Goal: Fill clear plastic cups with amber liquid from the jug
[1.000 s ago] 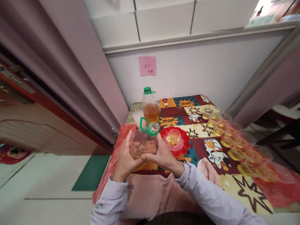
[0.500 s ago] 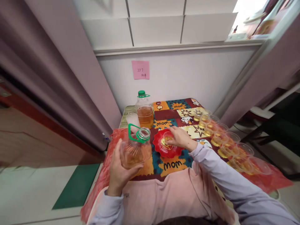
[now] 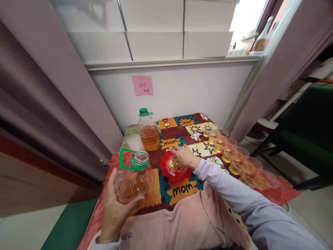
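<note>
My left hand [image 3: 117, 205] is wrapped around a clear plastic jug [image 3: 136, 180] with a green handle. Its neck is uncapped, and amber liquid shows inside. Over a scalloped red plate [image 3: 168, 173] my right hand [image 3: 186, 157] reaches down with its fingers drawn together. They close on a small clear plastic cup [image 3: 176, 162], mostly hidden behind them, which sits on the plate's gold pattern. Behind the jug stands a second jug [image 3: 149, 136], its green cap on and amber liquid inside. Beside that jug leans a stack of clear plastic cups [image 3: 134, 142].
Several clear cups [image 3: 229, 155] of yellowish liquid stand in rows along the table's right side. A patterned cloth [image 3: 174, 131] and red plastic sheeting [image 3: 282, 192] cover the table. A wall with a pink note [image 3: 142, 85] is behind; a dark green chair [image 3: 309, 118] stands right.
The whole view has shifted, so the table appears farther left and lower. My left hand still grips the jug. My right hand remains at the red plate, its fingers now hiding more of the cup.
</note>
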`<state>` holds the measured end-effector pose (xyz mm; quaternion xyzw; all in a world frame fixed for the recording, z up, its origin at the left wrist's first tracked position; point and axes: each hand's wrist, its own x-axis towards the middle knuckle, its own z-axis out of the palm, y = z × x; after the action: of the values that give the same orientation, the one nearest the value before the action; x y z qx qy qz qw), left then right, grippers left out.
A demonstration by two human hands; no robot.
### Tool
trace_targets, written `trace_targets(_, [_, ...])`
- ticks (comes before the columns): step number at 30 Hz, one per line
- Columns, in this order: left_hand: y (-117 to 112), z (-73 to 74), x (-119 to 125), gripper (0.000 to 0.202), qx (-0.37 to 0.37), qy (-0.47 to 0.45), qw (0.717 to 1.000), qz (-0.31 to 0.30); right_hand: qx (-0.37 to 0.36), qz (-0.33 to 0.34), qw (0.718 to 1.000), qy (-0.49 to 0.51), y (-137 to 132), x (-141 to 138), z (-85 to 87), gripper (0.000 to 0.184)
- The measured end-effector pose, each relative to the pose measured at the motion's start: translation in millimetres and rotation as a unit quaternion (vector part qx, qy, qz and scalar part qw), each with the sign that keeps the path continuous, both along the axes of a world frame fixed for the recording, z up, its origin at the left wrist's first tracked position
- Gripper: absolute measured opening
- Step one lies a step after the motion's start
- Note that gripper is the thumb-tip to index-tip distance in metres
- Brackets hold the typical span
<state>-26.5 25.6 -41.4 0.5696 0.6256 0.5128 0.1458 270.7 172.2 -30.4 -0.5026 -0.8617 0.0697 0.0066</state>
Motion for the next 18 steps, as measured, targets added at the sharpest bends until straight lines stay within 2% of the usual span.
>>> trace_targets(4, [-0.2,1.9,3.3,0.128,0.004,0.001,1.000,-0.002,0.007,0.007,1.000,0.014,1.3,0.1,2.7,0.064])
trace_targets(8, [0.6,1.4,4.1,0.129,-0.006,0.003,1.000,-0.001,0.028,-0.008,0.998,0.051,10.8,16.5,14.6,0.073])
trace_targets(14, [1.7,-0.9,4.4,0.129,-0.011,0.006,1.000,-0.004,0.065,-0.060,0.994,0.064,62.8,76.2,39.1,0.070])
trace_targets(18, [-0.4,-1.5,4.3,0.128,-0.016,0.010,1.000,0.021,0.070,-0.125,0.989,0.032,104.8,123.6,40.0,0.069])
